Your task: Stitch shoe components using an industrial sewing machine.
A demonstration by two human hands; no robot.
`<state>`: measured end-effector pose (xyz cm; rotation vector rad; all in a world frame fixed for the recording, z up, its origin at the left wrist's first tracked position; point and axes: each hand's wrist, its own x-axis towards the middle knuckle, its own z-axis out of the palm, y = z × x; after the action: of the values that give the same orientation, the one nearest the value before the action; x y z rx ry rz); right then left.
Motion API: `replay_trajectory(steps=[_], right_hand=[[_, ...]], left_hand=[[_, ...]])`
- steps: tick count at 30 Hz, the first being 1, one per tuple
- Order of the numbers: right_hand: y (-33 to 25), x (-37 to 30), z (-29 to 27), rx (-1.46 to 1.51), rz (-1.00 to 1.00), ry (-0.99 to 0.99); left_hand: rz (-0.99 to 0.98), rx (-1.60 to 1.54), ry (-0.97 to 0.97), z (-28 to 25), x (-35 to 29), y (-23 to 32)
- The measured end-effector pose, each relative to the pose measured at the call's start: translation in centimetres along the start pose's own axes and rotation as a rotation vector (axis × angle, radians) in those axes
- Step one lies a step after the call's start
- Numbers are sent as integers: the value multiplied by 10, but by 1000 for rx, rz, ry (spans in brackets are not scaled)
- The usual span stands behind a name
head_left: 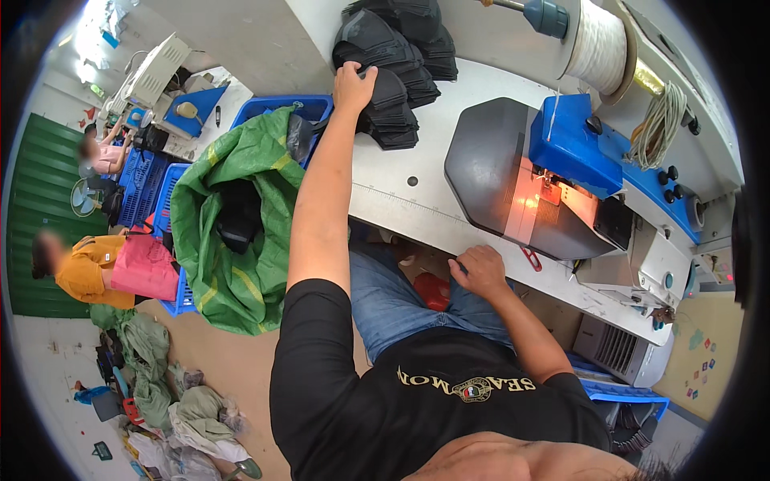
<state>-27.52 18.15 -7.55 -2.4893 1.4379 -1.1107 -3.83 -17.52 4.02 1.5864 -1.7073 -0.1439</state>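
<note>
My left arm reaches to the far side of the white table, where my left hand (353, 86) grips the edge of a black fabric piece (387, 94) on a layered stack. More black stacks (385, 44) lie behind it against the wall. My right hand (481, 271) rests by the near table edge above my lap, its fingers curled. A small dark bit shows at its fingertips; what it is I cannot make out. To the right of the stacks stands a blue sewing machine (573, 144), its lamp lighting the needle area over a dark grey bed plate (489, 160).
A green woven sack (200, 248) with black material inside sits open at my left, beside a blue crate (317, 104). A white thread spool (597, 48) hangs at the upper right. Red-handled scissors (530, 258) lie at the table edge. Two other people are at the far left.
</note>
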Motion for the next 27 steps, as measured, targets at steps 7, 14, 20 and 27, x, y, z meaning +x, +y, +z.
replay_trajectory(steps=[7,14,20,27], right_hand=[[-2,0,0,27,62,-30],[-3,0,2,61,18,-13],[-4,2,2,26,41,-52],[-6,0,4,-9,112,-88]], left_hand=[[518,-280,351,-84,-92,-1],[-312,-108,327,-202,-224,-144],[-786,400,-86,-242,-256,-279],[-750,542,-139,-260,-226,-365]])
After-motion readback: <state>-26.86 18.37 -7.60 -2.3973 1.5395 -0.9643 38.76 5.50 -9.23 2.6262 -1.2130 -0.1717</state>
